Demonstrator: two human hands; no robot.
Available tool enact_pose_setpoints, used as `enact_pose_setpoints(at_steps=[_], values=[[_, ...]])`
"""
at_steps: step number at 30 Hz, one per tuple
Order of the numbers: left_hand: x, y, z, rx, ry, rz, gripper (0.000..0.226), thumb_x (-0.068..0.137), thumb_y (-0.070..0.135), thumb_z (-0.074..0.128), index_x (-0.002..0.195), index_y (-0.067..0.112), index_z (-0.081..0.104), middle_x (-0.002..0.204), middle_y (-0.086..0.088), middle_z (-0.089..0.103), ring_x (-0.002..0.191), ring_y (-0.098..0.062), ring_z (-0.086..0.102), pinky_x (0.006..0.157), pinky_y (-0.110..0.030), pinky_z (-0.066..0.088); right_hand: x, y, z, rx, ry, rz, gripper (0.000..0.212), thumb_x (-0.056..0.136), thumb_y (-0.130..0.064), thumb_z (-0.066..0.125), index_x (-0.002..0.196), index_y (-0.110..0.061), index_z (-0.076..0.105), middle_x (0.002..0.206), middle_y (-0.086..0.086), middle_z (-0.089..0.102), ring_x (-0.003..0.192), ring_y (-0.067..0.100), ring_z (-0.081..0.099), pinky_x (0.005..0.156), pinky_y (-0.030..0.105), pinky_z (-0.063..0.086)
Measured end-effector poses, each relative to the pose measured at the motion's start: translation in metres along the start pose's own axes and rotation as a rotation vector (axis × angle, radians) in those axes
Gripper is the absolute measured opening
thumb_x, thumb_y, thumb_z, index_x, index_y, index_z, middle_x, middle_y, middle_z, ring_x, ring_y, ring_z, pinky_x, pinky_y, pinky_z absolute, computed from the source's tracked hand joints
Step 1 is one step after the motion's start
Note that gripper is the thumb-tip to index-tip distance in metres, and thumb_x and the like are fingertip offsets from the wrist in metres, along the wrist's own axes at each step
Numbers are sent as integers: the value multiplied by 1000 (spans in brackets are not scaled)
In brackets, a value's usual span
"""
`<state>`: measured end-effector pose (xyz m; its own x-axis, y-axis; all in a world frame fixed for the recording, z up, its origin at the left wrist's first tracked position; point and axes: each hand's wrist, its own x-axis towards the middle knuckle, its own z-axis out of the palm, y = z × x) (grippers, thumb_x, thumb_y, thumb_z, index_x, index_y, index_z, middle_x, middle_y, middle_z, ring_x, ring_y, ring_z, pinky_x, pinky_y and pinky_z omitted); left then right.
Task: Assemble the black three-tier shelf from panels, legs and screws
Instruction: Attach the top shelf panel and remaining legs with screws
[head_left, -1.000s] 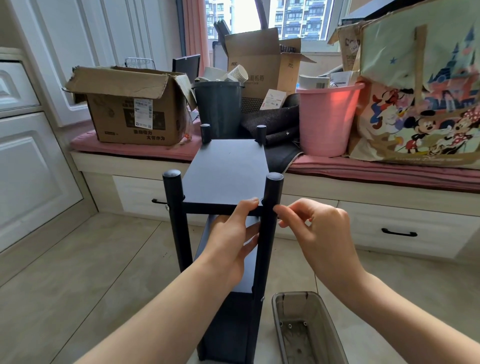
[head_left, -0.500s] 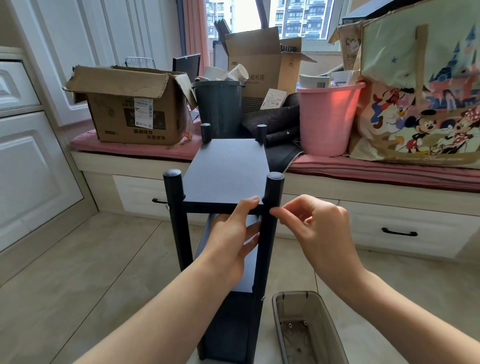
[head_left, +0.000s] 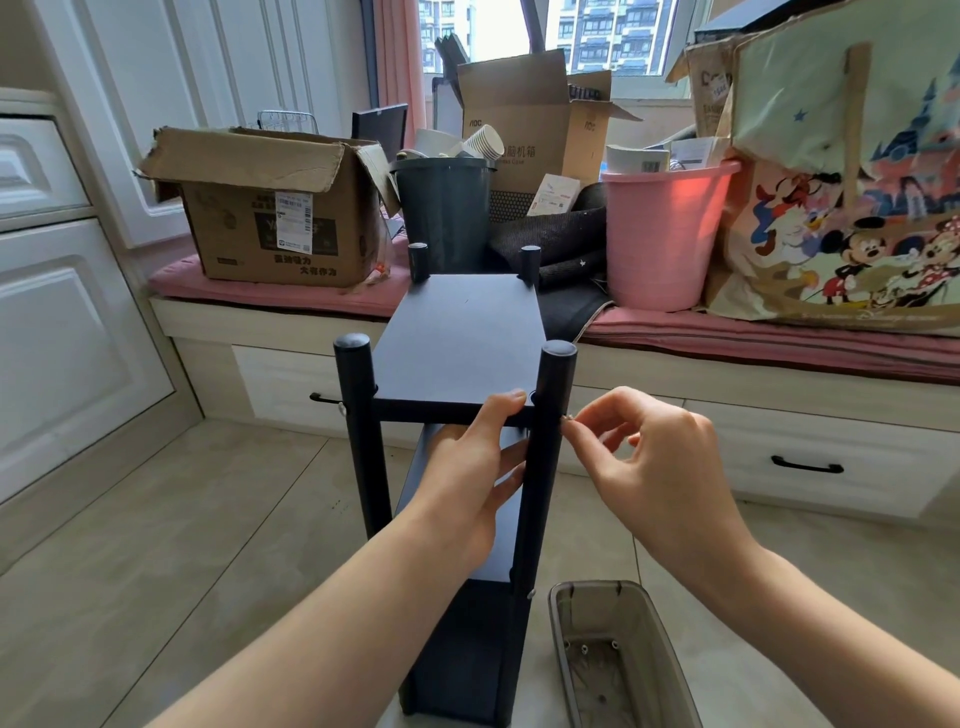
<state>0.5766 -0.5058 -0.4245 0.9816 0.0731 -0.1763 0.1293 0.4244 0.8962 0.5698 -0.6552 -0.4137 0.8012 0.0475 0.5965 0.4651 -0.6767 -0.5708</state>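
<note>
Head view shows the black shelf (head_left: 457, 353) upright on the floor with three panels and four legs fitted, left hand (head_left: 467, 467) gripping the top panel edge, right hand (head_left: 654, 457) fingers pinching a screw (head_left: 567, 417) at the near right leg (head_left: 545, 447), tightening apparently outstanding.

shelf (head_left: 462, 338) before bench (head_left: 779, 374), tray (head_left: 670, 660) right of shelf

Black shelf (head_left: 462, 338) stands upright on the floor, three panels stacked between four round legs. Near-right leg (head_left: 550, 415) has a small silver screw (head_left: 567, 417) at its outer side, level with the top panel. Another screw head shows lower down.
</note>
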Motion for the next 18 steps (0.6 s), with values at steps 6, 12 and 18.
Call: enact_pose_setpoints(at_steps=[6, 12, 18], values=[[1, 0, -2, 3, -3, 3, 40, 94, 34, 65, 129, 15, 63, 115, -3, 74, 106, -22, 71, 101, -41, 51, 2, 1, 1, -6, 4, 12, 13, 85, -39, 75, 79, -30, 69, 68, -15, 66, 66, 3, 62, 66, 33, 53], [0, 0, -1, 3, -16, 13, 38, 94, 33, 64, 127, 14, 65, 110, -1, 76, 102, -20, 73, 94, -37, 53, 0, 2, 1, -22, -1, -49, 6, 85, -31, 77, 87, -26, 74, 78, -13, 70, 71, 4, 64, 68, 35, 55], [1, 0, -2, 17, 1, 10, 42, 94, 35, 65, 131, 16, 63, 115, -1, 74, 107, -22, 71, 101, -41, 51, 0, 2, 2, -32, -3, -60, 5, 85, -30, 77, 89, -27, 75, 80, -12, 71, 73, 5, 65, 69, 35, 55]])
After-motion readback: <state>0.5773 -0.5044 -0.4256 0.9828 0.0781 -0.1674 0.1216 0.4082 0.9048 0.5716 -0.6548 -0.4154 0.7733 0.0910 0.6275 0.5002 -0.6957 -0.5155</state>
